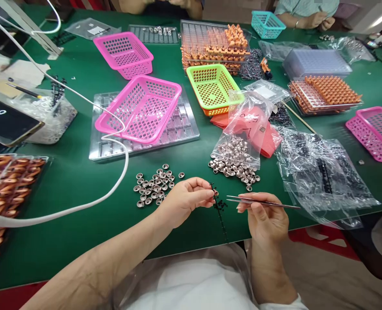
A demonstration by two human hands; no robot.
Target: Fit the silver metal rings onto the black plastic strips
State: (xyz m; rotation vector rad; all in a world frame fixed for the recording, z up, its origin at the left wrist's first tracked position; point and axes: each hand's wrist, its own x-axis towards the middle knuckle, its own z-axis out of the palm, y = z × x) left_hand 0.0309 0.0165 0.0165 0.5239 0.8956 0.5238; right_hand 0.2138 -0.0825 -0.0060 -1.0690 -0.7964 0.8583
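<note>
My left hand (184, 199) pinches the top of a thin black plastic strip of tiny parts (220, 213) that hangs down toward my lap. My right hand (264, 214) holds metal tweezers (262, 202), tips pointing left toward the strip. A loose group of small silver metal caps (155, 184) lies on the green table just left of my left hand. More silver caps (234, 165) spill from an open clear bag (245, 129) just beyond my hands.
Two pink baskets (141, 107) (124, 54), a green basket (213, 86), clear trays of orange parts (326, 92), a metal tray (178, 131), plastic bags of black parts (320, 176), a white cable (119, 172) and a phone (6, 122) crowd the table. Other people's hands (321, 19) work at the far edge.
</note>
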